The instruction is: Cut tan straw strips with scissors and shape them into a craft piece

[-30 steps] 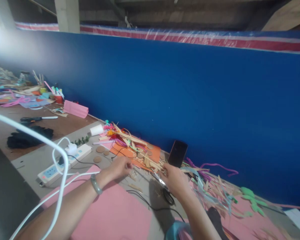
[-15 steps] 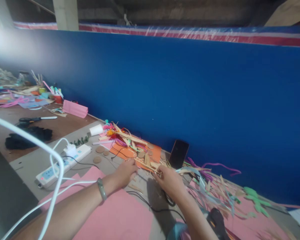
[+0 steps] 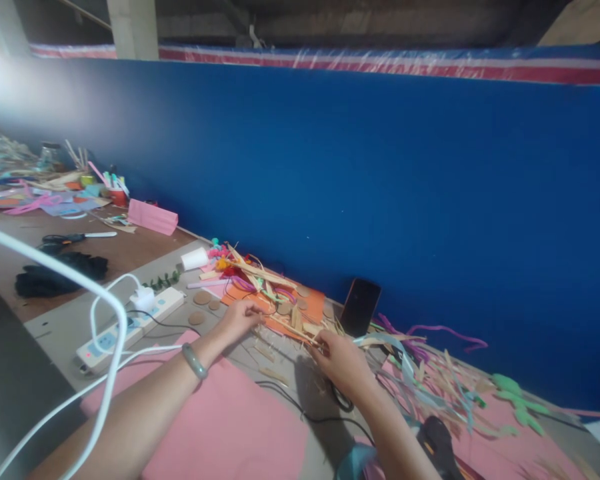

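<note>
My left hand (image 3: pixel 240 319) is closed in a pinch on one end of a thin tan strip (image 3: pixel 286 327). The other end of that strip is pinched in my right hand (image 3: pixel 341 363), so it stretches between them just above the table. Behind the strip lies an orange sheet (image 3: pixel 260 305) under a heap of tan strips and coloured scraps (image 3: pixel 260 277). A green bangle (image 3: pixel 195 361) sits on my left wrist. A pink sheet (image 3: pixel 230 427) lies under my left forearm.
A black phone (image 3: pixel 360 307) leans on the blue wall (image 3: pixel 380 200). A white power strip (image 3: pixel 130 323) with a charger and white cable (image 3: pixel 80 293) is at left. Black scissors (image 3: pixel 75 237) and black cloth (image 3: pixel 55 275) lie farther left. Ribbons and strips (image 3: pixel 430 380) spread at right.
My right hand, resting on the table with something shiny under it a second ago, has risen and pinched the strip. My left hand shifted slightly left, and the strip now stretches between both hands.
</note>
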Demonstrator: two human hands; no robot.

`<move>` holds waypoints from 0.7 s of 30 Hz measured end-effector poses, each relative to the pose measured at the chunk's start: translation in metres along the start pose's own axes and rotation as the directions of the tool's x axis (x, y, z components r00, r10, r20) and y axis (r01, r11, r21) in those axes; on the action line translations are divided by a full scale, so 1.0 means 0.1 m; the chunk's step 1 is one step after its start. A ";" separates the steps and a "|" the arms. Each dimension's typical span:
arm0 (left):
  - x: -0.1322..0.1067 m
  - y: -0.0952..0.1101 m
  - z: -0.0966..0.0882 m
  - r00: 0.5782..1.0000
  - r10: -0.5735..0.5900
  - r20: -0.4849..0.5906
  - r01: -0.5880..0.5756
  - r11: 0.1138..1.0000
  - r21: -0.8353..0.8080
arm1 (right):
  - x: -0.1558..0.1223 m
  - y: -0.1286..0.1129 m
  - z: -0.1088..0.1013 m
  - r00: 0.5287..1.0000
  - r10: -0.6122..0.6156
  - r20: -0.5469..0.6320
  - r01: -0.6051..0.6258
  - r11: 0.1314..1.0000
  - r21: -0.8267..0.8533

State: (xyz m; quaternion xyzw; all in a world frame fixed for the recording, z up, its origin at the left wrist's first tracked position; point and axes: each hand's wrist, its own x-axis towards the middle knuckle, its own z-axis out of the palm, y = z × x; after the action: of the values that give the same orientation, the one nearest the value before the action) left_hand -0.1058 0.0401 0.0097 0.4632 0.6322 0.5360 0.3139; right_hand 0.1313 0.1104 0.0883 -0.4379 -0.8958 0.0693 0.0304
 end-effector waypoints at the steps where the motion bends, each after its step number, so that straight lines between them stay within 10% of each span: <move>1: 0.00 0.00 0.01 1.000 -0.019 0.004 0.019 0.999 -0.030 | 0.00 0.01 0.00 1.000 -0.002 -0.007 0.003 1.000 0.014; 7: -0.14 0.20 0.08 0.992 -0.116 0.058 0.128 0.939 -0.319 | 0.02 -0.01 0.05 0.992 -0.043 -0.117 0.077 0.949 0.305; 14: -0.42 0.49 0.30 0.967 -0.130 0.217 0.234 0.788 -0.569 | -0.03 -0.23 0.14 0.989 -0.141 0.054 0.050 0.639 0.768; 21: -0.43 0.44 0.36 0.959 -0.145 0.244 0.276 0.677 -0.682 | -0.03 -0.28 0.15 0.996 -0.082 -0.042 0.072 0.420 0.904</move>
State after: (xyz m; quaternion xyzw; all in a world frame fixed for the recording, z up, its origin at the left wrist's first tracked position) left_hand -0.0463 0.0141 0.0395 0.2744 0.3968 0.6563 0.5802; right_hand 0.1096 0.0898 0.0777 -0.3115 -0.7379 0.5394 0.2598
